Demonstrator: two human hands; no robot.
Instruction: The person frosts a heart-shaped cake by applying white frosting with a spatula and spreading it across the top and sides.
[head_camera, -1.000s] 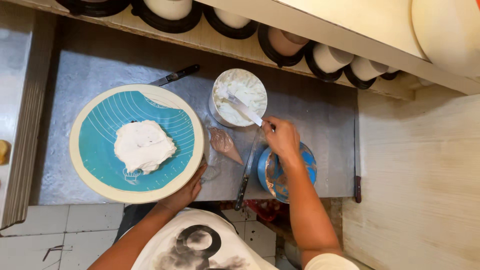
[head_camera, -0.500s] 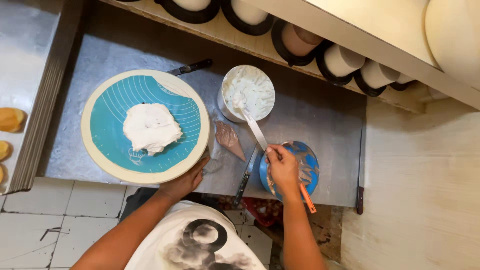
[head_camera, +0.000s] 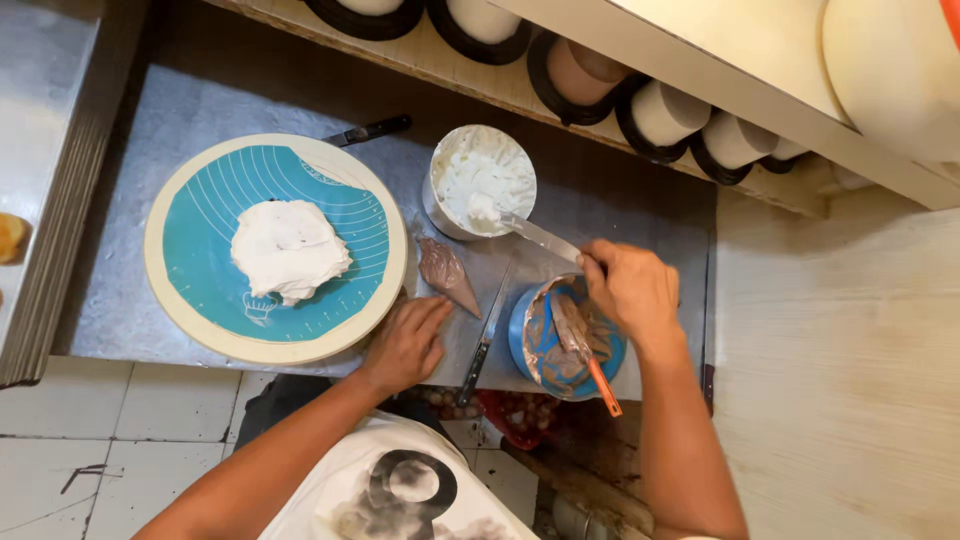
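A: So, at the far left of the steel desk (head_camera: 640, 215), what stood there?

B: A round turntable (head_camera: 275, 248) with a teal mat, and a white mound of cream-covered cake (head_camera: 289, 249) sat near its middle. The left hand (head_camera: 405, 342) lay flat against the turntable's near rim, fingers (head_camera: 432, 312) released and spread, gripping nothing; the forearm ran up from the body below.

A: And next to that?

B: A filled piping bag (head_camera: 446, 273) lay just beside the hand, then a knife (head_camera: 484, 340) pointing toward the desk's edge. Behind them was the tub of white cream (head_camera: 483, 180).

A: The right hand?

B: The right hand (head_camera: 630, 290) had its fingers clenched round a palette knife (head_camera: 538, 237); the blade tip was in the tub, carrying a dab of cream. The wrist hung over a blue bowl of brown icing (head_camera: 565, 338) holding an orange-handled spatula (head_camera: 590, 362).

A: How to do it well?

B: I'd judge: keep the blade level so the dab stayed on, and the left hand steadying the turntable.
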